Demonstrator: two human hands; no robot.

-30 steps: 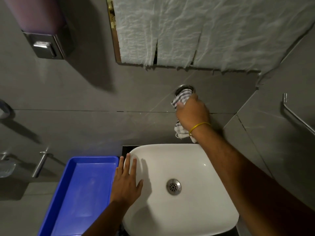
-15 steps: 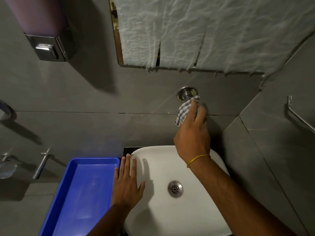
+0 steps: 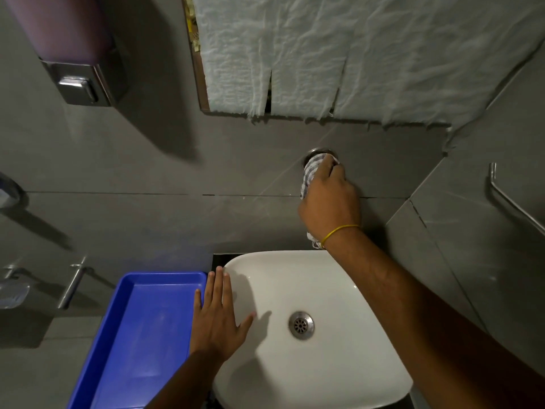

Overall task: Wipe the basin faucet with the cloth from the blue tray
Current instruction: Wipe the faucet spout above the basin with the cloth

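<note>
My right hand [image 3: 328, 199] is closed around a grey-and-white checked cloth [image 3: 311, 169] and presses it against the wall-mounted steel faucet [image 3: 317, 151], of which only the round flange rim shows. A frayed end of the cloth hangs below my wrist. Under it stands the white basin [image 3: 324, 278] with a steel drain [image 3: 301, 325]. My left hand [image 3: 219, 317] lies flat on the basin's left rim, fingers spread, holding nothing. The blue tray [image 3: 141, 329] sits left of the basin with nothing in it.
A soap dispenser [image 3: 76, 81] hangs on the grey tiled wall at upper left. A paper-covered mirror [image 3: 354, 54] is above the faucet. A steel towel bar [image 3: 513, 199] runs along the right wall, and steel fittings [image 3: 70, 286] stick out at left.
My right hand slid down the faucet, exposing the flange, then moved back up so the cloth covers the faucet base again. The left hand stayed on the basin rim.
</note>
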